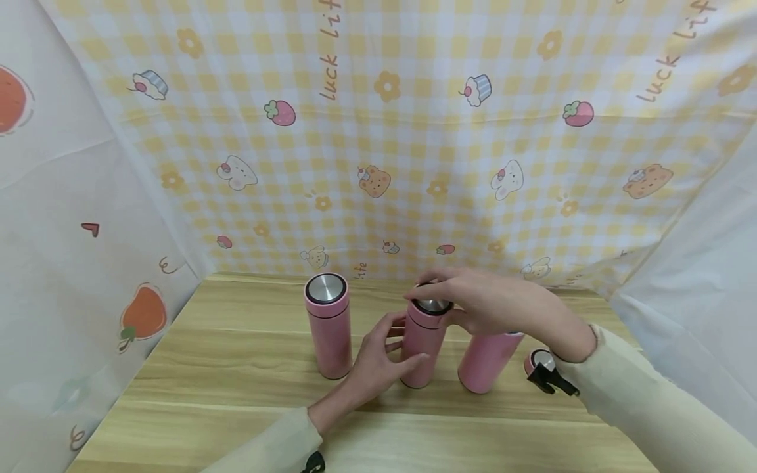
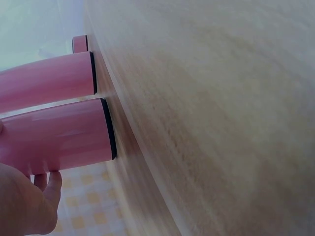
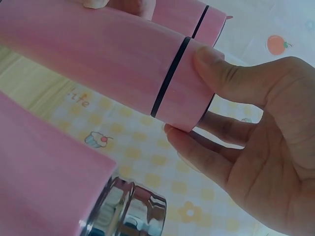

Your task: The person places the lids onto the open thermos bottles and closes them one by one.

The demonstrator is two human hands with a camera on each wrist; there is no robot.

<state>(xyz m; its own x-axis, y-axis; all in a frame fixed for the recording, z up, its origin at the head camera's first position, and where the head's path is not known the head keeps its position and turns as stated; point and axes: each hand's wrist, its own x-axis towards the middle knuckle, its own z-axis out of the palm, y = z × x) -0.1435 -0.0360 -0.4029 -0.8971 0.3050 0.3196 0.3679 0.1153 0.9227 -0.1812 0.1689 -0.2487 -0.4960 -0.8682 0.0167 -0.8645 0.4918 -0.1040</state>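
A pink thermos flask (image 1: 421, 345) stands upright in the middle, its lid (image 3: 189, 86) on top. My left hand (image 1: 378, 364) holds the body of this flask low down, thumb on the near side and fingers on the far left. From above, my right hand (image 1: 493, 299) grips the lid, with thumb and fingers on opposite sides in the right wrist view. A black seam shows between lid and body. To its right stands a second pink flask (image 1: 487, 364) without a lid; its shiny steel neck (image 3: 135, 206) shows in the right wrist view.
A third pink flask (image 1: 331, 338), lidded, stands to the left of my left hand. One loose lid (image 1: 539, 361) lies on the wooden table (image 1: 236, 355) at the right, partly behind a black wrist strap. A checked cloth (image 1: 414, 144) hangs behind the table, with white cloth at both sides.
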